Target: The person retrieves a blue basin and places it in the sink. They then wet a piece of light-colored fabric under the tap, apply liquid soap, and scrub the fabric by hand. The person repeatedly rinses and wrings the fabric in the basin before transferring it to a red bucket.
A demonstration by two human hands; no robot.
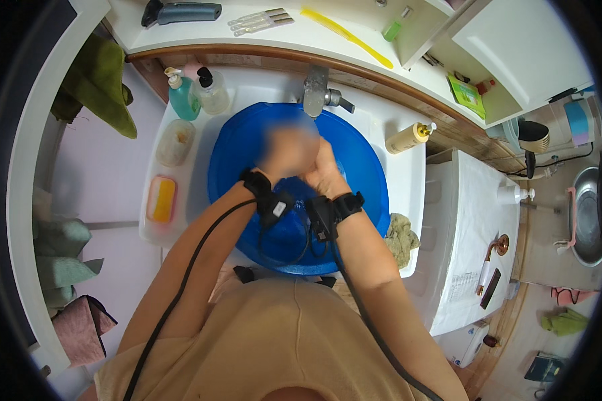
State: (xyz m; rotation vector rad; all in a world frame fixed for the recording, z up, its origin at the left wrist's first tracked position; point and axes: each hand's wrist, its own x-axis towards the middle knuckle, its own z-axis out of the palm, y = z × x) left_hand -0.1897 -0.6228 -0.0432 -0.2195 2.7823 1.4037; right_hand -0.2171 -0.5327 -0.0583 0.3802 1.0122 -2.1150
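Note:
A round blue plastic basin (366, 185) stands in a white washbasin (416, 200), below a metal faucet (317, 92). Over the basin, my left hand (283, 150) and my right hand (326, 168) are close together, near the faucet's spout. A blurred patch covers most of my left hand, so its fingers and anything in it are hidden. My right hand's fingers are curved beside the patch, and what they touch cannot be made out. Both wrists wear black straps with small cabled devices, which hang above the basin.
Pump bottles (183, 97), a soap dish (175, 143) and a yellow sponge (164, 199) line the washbasin's left side. A gold pump bottle (405, 139) and a greenish cloth (401, 240) lie at its right. Behind the faucet runs a shelf (281, 42) with a yellow comb (348, 37).

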